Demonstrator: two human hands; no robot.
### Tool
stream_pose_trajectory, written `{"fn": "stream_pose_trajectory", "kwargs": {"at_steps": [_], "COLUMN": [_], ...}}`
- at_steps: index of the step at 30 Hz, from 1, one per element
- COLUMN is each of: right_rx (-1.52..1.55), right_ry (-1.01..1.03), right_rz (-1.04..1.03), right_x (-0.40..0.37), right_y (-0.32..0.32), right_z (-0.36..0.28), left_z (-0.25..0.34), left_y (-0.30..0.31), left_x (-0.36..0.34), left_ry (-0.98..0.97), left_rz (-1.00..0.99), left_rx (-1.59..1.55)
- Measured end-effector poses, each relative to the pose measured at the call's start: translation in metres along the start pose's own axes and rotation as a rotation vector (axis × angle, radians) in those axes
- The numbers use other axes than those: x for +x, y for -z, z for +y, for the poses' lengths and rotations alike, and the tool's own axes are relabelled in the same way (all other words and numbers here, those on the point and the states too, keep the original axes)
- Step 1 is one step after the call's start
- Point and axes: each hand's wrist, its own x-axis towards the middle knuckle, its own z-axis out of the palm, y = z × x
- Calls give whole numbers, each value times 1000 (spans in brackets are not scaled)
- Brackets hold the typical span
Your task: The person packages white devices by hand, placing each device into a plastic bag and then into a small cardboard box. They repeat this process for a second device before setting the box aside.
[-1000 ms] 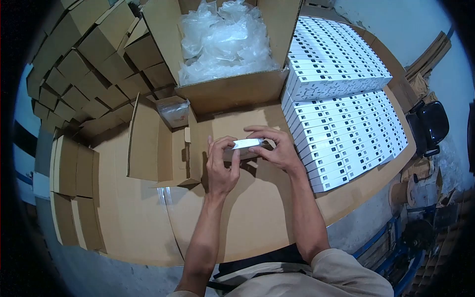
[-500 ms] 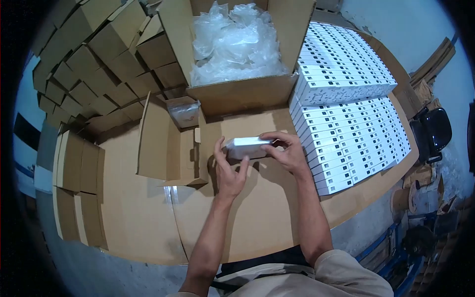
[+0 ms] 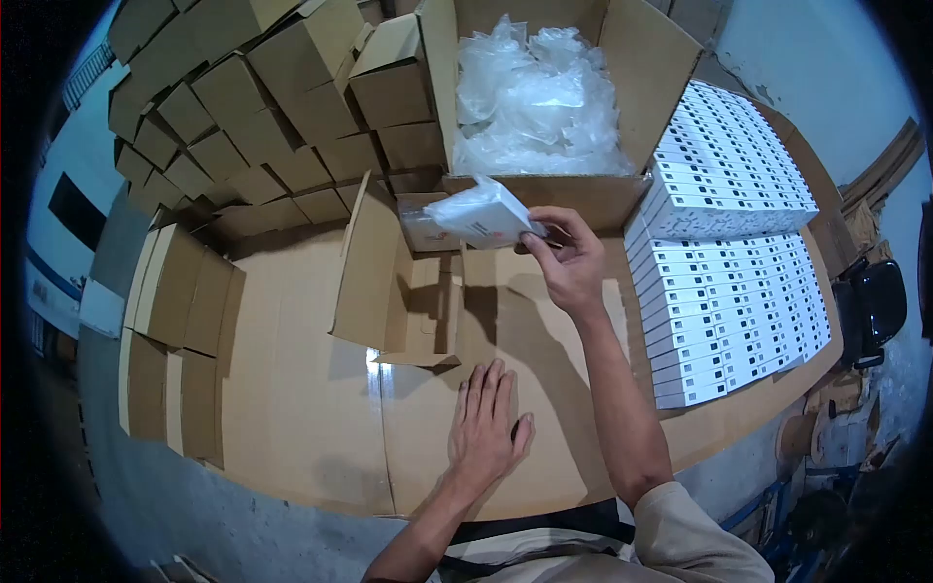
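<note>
Cardboard tabletop (image 3: pixel 292 389), left hand (image 3: pixel 483 437) down, right hand (image 3: pixel 569 257) raising the packet (image 3: pixel 491 214).
Nearer than the open carton (image 3: pixel 363 272), the left hand, now off the packet, lies flat, thumb apart; bare tabletop runs right of the carton; by its far right corner, right thumb and fingers pinch the packet.

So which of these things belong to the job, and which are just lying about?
Seemingly part of the job:
bagged white box in the right hand
open carton
clear plastic bags
rows of white boxes
stacked brown cartons

Probably just lying about:
black chair
brown spool
</note>
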Motion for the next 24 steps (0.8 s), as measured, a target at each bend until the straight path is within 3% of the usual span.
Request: {"fn": "stream_pose_trajectory", "kwargs": {"at_steps": [8,14,24], "right_rx": [-275,-505,-793], "right_ry": [67,245,361], "right_rz": [-192,-385,-456], "right_x": [32,45,48], "right_y": [-39,-50,-60], "right_z": [12,8,15], "left_z": [4,2,3], "left_y": [7,6,7], "left_x": [-15,-13,-11], "left_ry": [63,59,64], "left_rz": [-32,-19,-18], "left_rx": [1,-12,-21]}}
